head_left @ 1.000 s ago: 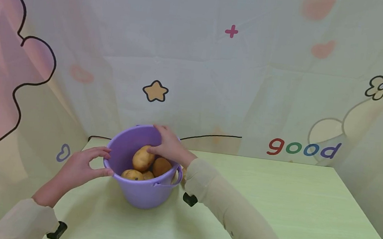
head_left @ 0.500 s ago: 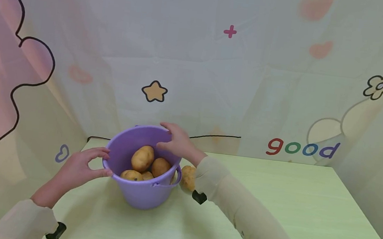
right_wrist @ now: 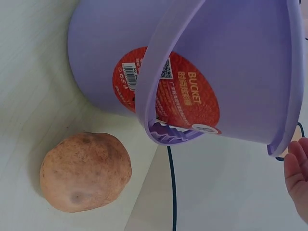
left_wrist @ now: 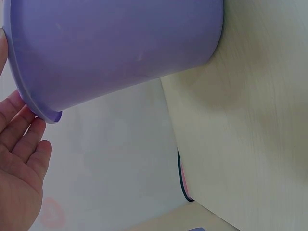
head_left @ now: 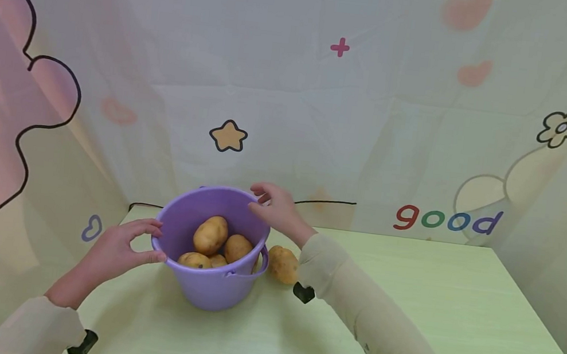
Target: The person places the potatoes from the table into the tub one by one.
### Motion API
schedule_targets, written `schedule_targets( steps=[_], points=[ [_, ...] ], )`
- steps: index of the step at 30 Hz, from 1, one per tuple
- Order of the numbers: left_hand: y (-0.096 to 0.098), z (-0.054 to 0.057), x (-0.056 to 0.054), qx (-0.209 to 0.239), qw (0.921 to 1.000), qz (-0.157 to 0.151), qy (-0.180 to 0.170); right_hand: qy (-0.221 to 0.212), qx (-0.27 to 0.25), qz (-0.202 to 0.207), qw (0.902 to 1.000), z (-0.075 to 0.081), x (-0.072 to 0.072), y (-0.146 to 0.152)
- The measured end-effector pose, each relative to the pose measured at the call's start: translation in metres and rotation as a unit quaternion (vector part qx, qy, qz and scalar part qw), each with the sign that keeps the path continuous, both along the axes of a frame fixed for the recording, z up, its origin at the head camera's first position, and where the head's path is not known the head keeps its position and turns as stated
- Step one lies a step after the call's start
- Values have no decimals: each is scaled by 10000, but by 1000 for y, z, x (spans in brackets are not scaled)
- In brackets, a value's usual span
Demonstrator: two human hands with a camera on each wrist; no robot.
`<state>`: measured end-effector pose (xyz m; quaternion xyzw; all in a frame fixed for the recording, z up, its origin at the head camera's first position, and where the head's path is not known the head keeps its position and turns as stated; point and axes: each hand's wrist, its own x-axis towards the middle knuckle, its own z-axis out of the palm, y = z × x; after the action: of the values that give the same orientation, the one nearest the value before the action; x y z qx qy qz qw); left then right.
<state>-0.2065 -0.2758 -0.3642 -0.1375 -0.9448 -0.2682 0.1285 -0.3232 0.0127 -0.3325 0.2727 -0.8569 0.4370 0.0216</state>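
Observation:
A purple bucket [head_left: 215, 288] stands on the table with several potatoes [head_left: 211, 236] inside. My left hand [head_left: 117, 249] rests at its left rim, thumb and fingers spread apart; in the left wrist view the straight fingertips [left_wrist: 34, 126] touch the rim's edge. At the right rim is my right hand [head_left: 280, 211], its fingers loosely bent and holding nothing. The right wrist view has this hand [right_wrist: 298, 178] just by the rim's edge. One loose potato [head_left: 283, 264] lies on the table right of the bucket, below my right wrist.
The light green table [head_left: 405, 305] extends to the right. A printed cloth [head_left: 290, 114] hangs behind it and along the sides. The bucket's handle [right_wrist: 149, 86] hangs down on the right side over a red label [right_wrist: 192, 96].
My right hand has come out of the bucket, away from the top potato, and moved right to the rim. The loose potato is now uncovered. My left hand stays at the rim.

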Motion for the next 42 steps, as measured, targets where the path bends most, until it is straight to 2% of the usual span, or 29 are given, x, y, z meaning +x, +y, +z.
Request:
schedule_targets(
  steps=[18,35,42],
  points=[
    [1,0,0,-33,10000,9,73,-2,-487,-383,9981,-12,-8,30],
    [1,-1,-1,-16,9999,26,117,-599,-414,-225,9971,-34,-14,54],
    [0,-1,0,8,9999,29,104,-977,-372,-148,9944,-42,-14,61]
  ],
)
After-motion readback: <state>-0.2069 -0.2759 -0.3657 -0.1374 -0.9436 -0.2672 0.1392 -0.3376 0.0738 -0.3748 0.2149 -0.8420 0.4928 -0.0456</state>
